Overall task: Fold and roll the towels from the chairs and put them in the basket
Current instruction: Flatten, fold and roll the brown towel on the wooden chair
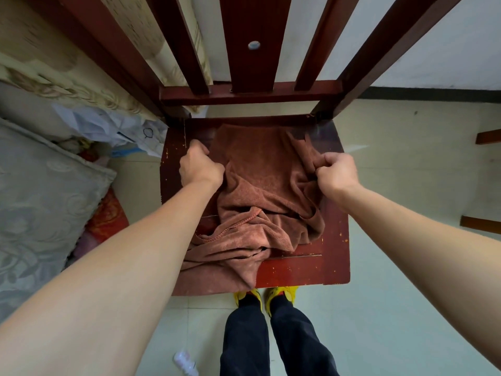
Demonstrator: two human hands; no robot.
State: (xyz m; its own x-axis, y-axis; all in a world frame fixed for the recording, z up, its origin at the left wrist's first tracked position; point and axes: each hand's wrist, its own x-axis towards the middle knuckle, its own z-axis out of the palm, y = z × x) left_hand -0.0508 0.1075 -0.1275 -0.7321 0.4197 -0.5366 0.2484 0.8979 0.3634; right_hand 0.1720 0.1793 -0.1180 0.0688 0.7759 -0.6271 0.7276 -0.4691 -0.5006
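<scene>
Left hand (199, 165): clenched on the left edge of the towel (260, 185), knuckles up, fingers curled under and out of sight.
Right hand (337, 172): fingers and thumb pinch a bunched fold at the towel's right edge, lifting it a little off the seat.
Towel: rust-brown terry, lying rumpled on the chair seat (334, 240). The far part is spread fairly flat between the two hands, the near part is heaped in folds, and one corner hangs over the front edge of the seat.
Chair seat: dark red wood, glossy, with chipped paint along the left and right edges and a seam across the near part.
Chair back (252, 50): same red wood, upright slats rising from a cross rail, with a round pale cap on the middle slat.
Person: both forearms bare, dark trousers (271, 343), yellow shoes (280, 293) just in front of the seat.
Floor (393, 280): pale tiles, with a small clear plastic item (185, 362) lying near the person's left leg.
Wall (447, 50): white, with a dark skirting strip along its foot.
Left of chair: a grey patterned cushion (40, 199), red patterned cloth (108, 218) beside it, a crumpled white plastic bag (108, 126) against the seat's far left corner, and beige flowered fabric (40, 55) behind.
Right edge: two brown wooden bars (488, 137) jut into view, well apart from the chair.
</scene>
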